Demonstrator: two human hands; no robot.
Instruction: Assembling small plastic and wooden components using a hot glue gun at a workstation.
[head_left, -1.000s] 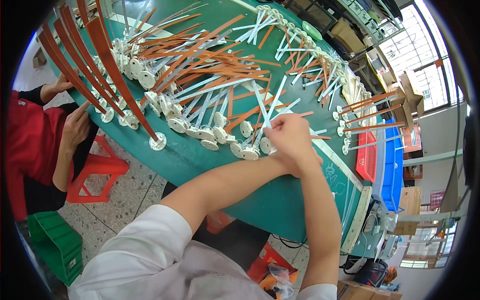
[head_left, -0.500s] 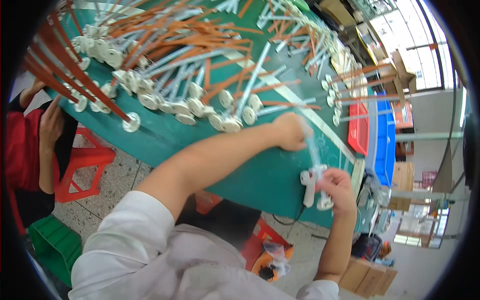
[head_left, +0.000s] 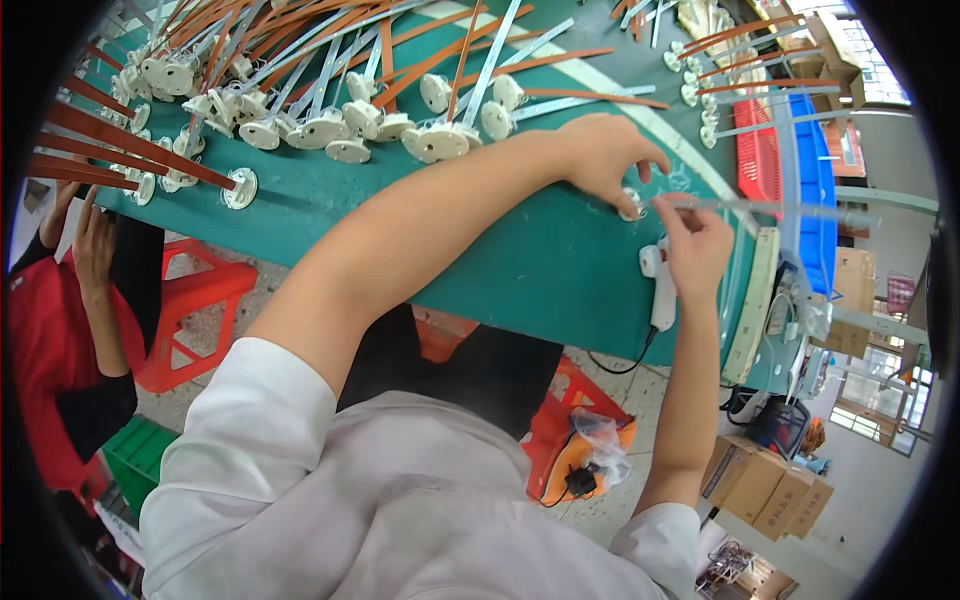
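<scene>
My right hand (head_left: 695,245) pinches a long, pale, motion-blurred strip (head_left: 775,208) that points away to the right. At the strip's left end is a small white round piece (head_left: 631,205). Beside it my left hand (head_left: 608,160) is open, fingers curved and apart, the thumb close to the white piece; whether it touches cannot be made out. Just below, a white hand-held tool (head_left: 662,292) with a black cord lies on the green table (head_left: 500,265), partly behind my right wrist. Left of my hands lie many orange and silvery strips with white round bases (head_left: 442,142).
Several strips stand upright on bases (head_left: 238,188) at the left. A red basket (head_left: 758,150) and a blue bin (head_left: 815,190) are at the right. Another person's hand (head_left: 95,240) is at the far left, beside a red stool (head_left: 195,310). Cardboard boxes (head_left: 765,485) sit lower right.
My left hand has gone from a closed fist to open. My right hand has moved away from the table's near edge, and the strip now points right. The view has shifted.
</scene>
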